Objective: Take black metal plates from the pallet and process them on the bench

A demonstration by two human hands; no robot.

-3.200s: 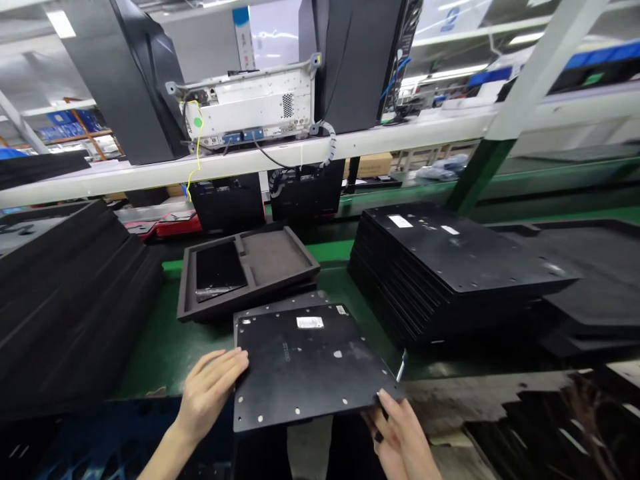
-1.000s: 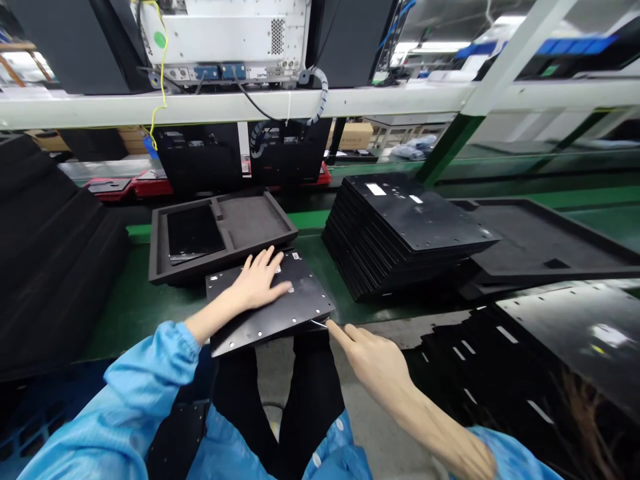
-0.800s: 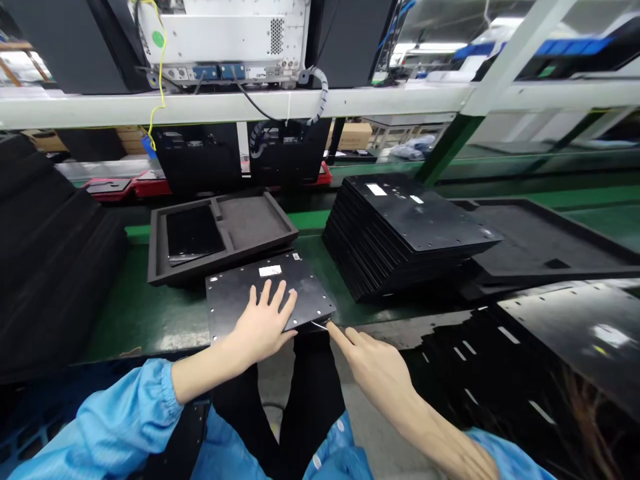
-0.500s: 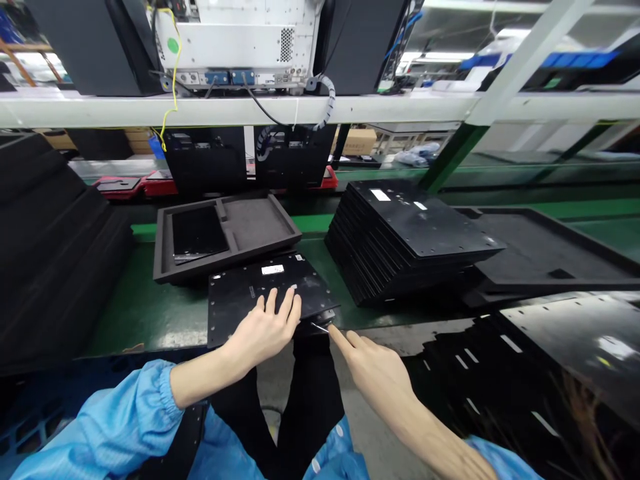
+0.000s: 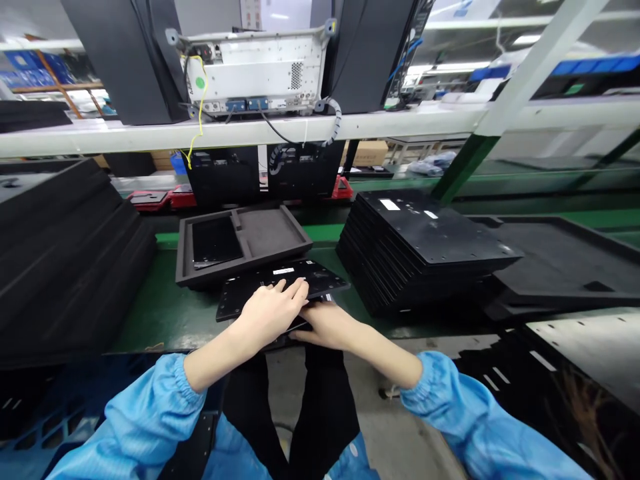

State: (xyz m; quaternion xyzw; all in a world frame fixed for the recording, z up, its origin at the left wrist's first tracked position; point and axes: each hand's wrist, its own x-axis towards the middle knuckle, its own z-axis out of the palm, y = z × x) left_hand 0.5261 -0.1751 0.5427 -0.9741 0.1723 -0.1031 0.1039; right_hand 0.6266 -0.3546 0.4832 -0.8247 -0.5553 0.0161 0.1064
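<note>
Black panel (image 5: 250,291) lay tilted under left hand (image 5: 267,312), near side apparently raised to admit right hand (image 5: 327,327) beneath (could not tell whether either clamped). Foam tray (image 5: 250,263): sat beyond grip.

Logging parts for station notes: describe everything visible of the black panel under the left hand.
The black panel is thin and flat, metal or plastic by its look, with small spots along its edges and a white label towards the far edge. It tilts, a gap under its near right edge, just this side of the grey foam tray. The left hand lies on top, covering its near middle; the right hand reaches beneath, contact unclear.
</note>
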